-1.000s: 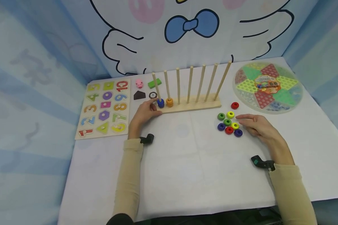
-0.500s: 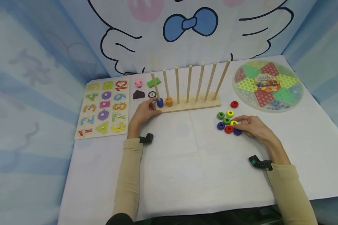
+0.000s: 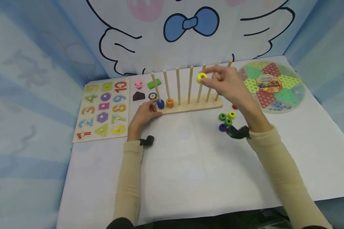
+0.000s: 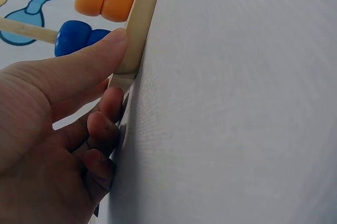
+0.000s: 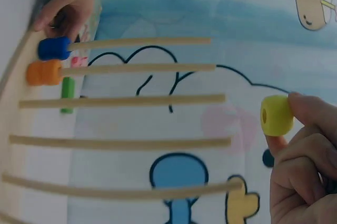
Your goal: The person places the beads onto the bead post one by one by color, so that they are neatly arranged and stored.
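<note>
My right hand [image 3: 229, 83] pinches a yellow bead [image 3: 201, 77] between thumb and fingers, up in front of the tall pegs toward the right of a wooden peg stand [image 3: 195, 108]. In the right wrist view the yellow bead [image 5: 278, 116] shows its hole, level with the peg tips and apart from them. My left hand [image 3: 144, 113] grips the left end of the stand's base, thumb along the front edge in the left wrist view. Blue beads [image 3: 160, 104] sit on the leftmost peg; orange beads [image 5: 44, 72] sit on the second. The other pegs carry no beads.
Loose green beads [image 3: 222, 116], a yellow one [image 3: 231, 114] and a blue one [image 3: 222, 127] lie below the right forearm, which hides others. A number puzzle board [image 3: 87, 122] is left; a round star-patterned game board [image 3: 286, 79] is right. A pink pig [image 3: 138, 84] and green block [image 3: 154, 83] lie behind.
My right hand has taken a yellow bead from the loose group and lifted it up and to the left, over to the pegs. The left hand stays at the stand's end.
</note>
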`<move>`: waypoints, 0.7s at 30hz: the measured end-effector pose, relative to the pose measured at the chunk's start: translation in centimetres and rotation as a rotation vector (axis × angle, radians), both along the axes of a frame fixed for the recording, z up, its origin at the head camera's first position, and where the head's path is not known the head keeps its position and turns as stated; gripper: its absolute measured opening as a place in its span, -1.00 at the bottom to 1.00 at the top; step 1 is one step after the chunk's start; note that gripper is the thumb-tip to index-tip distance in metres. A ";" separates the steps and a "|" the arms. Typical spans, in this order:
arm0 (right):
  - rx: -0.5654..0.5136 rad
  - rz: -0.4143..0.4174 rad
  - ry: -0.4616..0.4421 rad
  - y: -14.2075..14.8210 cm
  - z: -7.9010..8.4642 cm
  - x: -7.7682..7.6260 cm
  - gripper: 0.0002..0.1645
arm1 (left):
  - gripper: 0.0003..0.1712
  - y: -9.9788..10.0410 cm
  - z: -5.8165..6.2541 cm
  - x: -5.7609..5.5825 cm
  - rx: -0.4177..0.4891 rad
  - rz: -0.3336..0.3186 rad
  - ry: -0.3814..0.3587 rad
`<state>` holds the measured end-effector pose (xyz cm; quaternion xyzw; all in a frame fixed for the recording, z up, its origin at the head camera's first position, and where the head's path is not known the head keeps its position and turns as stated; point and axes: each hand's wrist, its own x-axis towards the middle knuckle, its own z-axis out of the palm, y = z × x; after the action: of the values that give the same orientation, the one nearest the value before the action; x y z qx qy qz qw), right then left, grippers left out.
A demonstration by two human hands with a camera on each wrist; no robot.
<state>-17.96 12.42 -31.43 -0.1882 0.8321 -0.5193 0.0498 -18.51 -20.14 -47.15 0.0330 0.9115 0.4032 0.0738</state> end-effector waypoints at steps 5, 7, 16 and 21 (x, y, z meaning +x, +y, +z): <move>-0.040 0.013 0.005 -5.7 3.2 -2.3 -0.52 | -0.23 -0.6 0.1 0.0 0.017 -0.027 0.016; -0.037 -0.001 -0.006 -6.6 3.3 -2.7 -0.54 | -0.23 -0.6 0.0 0.0 0.019 -0.032 0.021; 0.119 -0.065 0.087 -7.9 2.4 -3.0 -0.49 | -0.24 -0.3 -0.2 0.1 0.005 -0.036 0.013; 0.213 -0.042 0.117 -8.6 2.5 -3.0 -0.49 | -0.24 -0.4 0.0 0.0 0.008 -0.022 0.015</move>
<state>-20.95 3.86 -28.89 -0.1946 0.8877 -0.4172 0.0102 -18.51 -20.51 -47.17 0.0464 0.9099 0.4059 0.0715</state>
